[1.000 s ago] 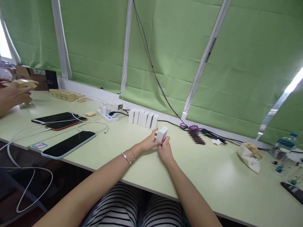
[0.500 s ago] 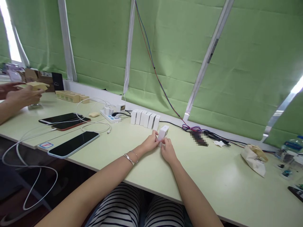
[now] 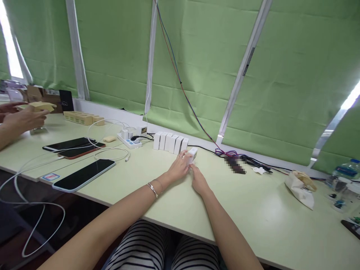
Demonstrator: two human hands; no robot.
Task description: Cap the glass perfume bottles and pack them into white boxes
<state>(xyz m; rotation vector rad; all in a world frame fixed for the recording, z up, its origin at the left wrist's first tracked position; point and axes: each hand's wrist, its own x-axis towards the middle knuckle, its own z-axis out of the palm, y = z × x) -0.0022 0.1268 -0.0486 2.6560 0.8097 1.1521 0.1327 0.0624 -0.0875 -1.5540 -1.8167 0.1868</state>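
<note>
A small white box [image 3: 192, 151] stands tilted slightly at the middle of the pale table [image 3: 236, 210], between my two hands. My left hand [image 3: 180, 165] wraps its fingers round the left side of this box and covers part of it. At the box's lower near edge, my right hand [image 3: 199, 180] presses with its fingertips pinched against it. Just behind and to the left, several similar white boxes [image 3: 170, 143] stand upright in a row.
Phones [image 3: 84, 175] and white cables lie to the left, near a power strip [image 3: 129, 141]. A co-worker's hands [image 3: 25, 118] hold a yellowish carton [image 3: 38, 106] at far left. Black cables [image 3: 257, 163], a white pouch [image 3: 299, 189] and a water bottle [image 3: 347, 170] are on the right.
My left hand has shifted up along the box, its fingers now wrapping over more of it. My right hand's fingers have lowered to the box's bottom edge. The view has shifted slightly.
</note>
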